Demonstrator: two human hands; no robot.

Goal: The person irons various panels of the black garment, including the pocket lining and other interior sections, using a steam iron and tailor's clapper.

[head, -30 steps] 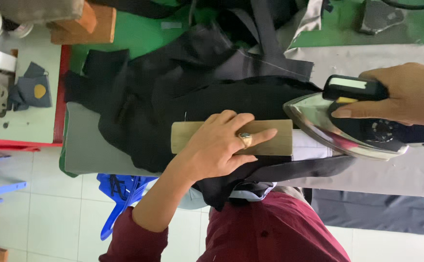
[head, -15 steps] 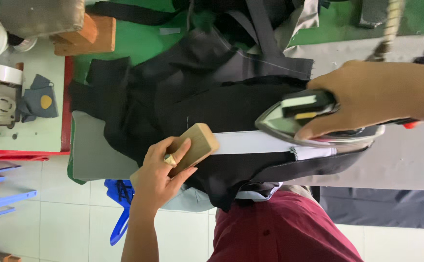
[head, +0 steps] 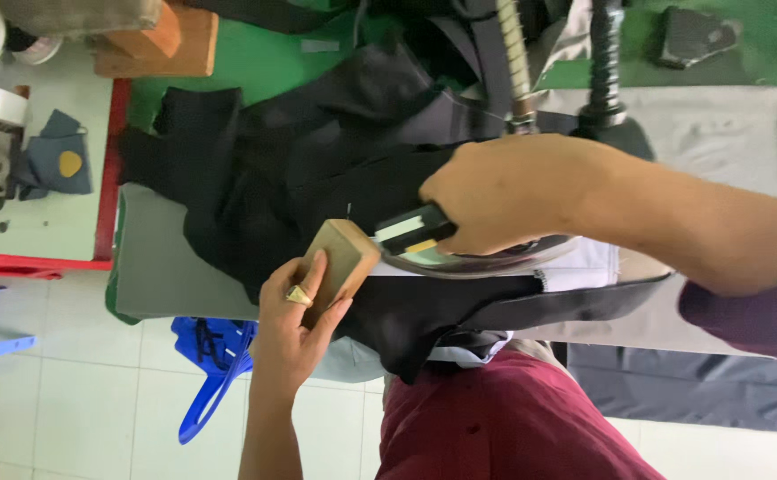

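Both hands are seen at work over a black garment (head: 317, 169) spread on a grey pressing board (head: 162, 267). By the left hand (head: 295, 329), which wears a ring, a wooden block (head: 344, 258) is gripped, fingers wrapped over its near face and one end lifted off the cloth. The right hand (head: 504, 191) is closed around the handle of a steam iron (head: 486, 258), whose metal soleplate lies flat on the garment, its tip just beside the block. Two hoses (head: 517, 62) are seen rising from the iron toward the far side. A green table surface (head: 264, 67) lies beyond the board, with wooden blocks (head: 171, 40) at its far left. A blue plastic stool (head: 211, 364) stands on the tiled floor (head: 59, 382) near the left hand.
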